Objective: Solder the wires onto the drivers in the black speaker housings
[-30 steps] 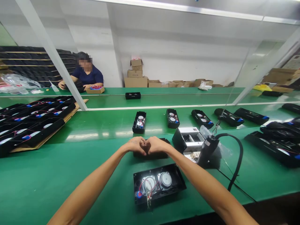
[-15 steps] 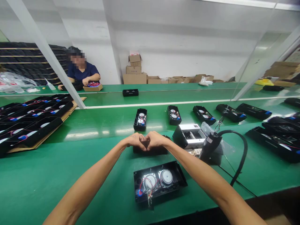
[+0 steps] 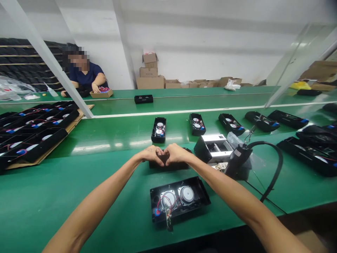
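Note:
My left hand point(image 3: 152, 154) and my right hand point(image 3: 177, 154) meet in a heart shape, the curved fingers above and the thumbs below. A gap shows between thumb and fingers, and neither hand holds anything. Behind them a black speaker housing point(image 3: 179, 164) lies on the green bench, partly hidden; whether the hands touch it I cannot tell. Nearer to me, between my forearms, an open speaker housing point(image 3: 173, 211) holds two round speaker drivers point(image 3: 186, 195), red wires, a blue part point(image 3: 157, 212) and a small circuit board point(image 3: 168, 217) hanging over its front edge.
A white-and-black device point(image 3: 214, 147) and a hanging black tool point(image 3: 238, 160) with a thick cable stand right of my hands. Several housings point(image 3: 158, 130) line the green belt. More fill a cardboard tray point(image 3: 39, 160) at left. A co-worker point(image 3: 86, 75) sits across, a hand at a small box point(image 3: 102, 93).
The gap between my curved fingers and thumbs looks a little wider. My view has shifted slightly, and the co-worker's hand has moved onto the small box.

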`<action>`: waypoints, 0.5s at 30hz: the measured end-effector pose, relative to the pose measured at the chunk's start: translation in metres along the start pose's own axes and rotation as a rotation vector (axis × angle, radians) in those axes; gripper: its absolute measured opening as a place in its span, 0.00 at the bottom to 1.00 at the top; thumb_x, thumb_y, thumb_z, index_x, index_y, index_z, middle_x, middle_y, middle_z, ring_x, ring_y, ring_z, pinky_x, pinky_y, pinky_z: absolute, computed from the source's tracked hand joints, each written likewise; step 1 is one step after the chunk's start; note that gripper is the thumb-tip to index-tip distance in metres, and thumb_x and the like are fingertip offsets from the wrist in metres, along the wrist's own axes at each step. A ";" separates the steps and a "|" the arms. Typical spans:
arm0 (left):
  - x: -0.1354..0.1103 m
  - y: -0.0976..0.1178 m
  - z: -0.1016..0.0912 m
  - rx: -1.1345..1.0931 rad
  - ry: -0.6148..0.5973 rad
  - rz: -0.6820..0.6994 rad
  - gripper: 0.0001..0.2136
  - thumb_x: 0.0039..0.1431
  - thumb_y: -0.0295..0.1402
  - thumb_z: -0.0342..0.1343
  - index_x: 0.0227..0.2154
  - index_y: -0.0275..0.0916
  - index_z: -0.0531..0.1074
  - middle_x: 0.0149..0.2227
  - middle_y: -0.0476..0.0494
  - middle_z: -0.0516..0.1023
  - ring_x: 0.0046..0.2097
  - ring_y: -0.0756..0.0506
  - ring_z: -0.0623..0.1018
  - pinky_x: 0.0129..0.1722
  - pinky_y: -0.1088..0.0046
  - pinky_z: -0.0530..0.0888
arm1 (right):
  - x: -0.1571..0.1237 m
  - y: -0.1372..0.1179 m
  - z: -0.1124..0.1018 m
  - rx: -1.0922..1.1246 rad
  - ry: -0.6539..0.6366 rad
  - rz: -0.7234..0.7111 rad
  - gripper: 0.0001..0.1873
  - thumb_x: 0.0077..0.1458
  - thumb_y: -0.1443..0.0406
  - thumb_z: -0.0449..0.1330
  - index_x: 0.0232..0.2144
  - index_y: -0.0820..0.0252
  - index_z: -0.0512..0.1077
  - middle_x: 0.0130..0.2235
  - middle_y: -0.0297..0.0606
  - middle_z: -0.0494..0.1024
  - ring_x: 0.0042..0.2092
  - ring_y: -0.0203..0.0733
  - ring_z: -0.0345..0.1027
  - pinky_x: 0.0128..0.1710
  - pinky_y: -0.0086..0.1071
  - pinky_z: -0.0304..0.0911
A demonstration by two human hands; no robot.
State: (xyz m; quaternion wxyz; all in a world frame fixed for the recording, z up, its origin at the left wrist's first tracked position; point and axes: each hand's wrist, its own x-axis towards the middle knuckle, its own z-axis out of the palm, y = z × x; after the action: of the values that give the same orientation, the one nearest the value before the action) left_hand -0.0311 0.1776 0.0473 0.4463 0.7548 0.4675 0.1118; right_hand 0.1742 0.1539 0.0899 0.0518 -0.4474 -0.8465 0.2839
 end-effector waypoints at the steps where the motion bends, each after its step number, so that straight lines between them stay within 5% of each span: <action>1: -0.001 0.001 0.000 -0.003 0.003 0.000 0.19 0.26 0.42 0.77 0.14 0.40 0.72 0.37 0.51 0.79 0.39 0.46 0.74 0.34 0.71 0.65 | 0.000 -0.001 0.000 0.002 -0.001 0.001 0.12 0.38 0.63 0.75 0.22 0.61 0.76 0.20 0.25 0.62 0.26 0.33 0.55 0.26 0.30 0.44; 15: -0.005 0.005 0.001 -0.010 0.007 0.015 0.18 0.28 0.41 0.77 0.17 0.40 0.74 0.36 0.51 0.77 0.40 0.45 0.75 0.38 0.71 0.69 | 0.001 -0.016 0.004 -0.011 -0.022 0.193 0.14 0.36 0.66 0.75 0.28 0.57 0.76 0.27 0.29 0.74 0.33 0.38 0.69 0.28 0.28 0.53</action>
State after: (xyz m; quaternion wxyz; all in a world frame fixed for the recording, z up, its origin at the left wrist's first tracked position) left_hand -0.0303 0.1725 0.0516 0.4475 0.7558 0.4628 0.1198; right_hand 0.1610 0.1457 0.0953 0.0124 -0.5241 -0.8015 0.2877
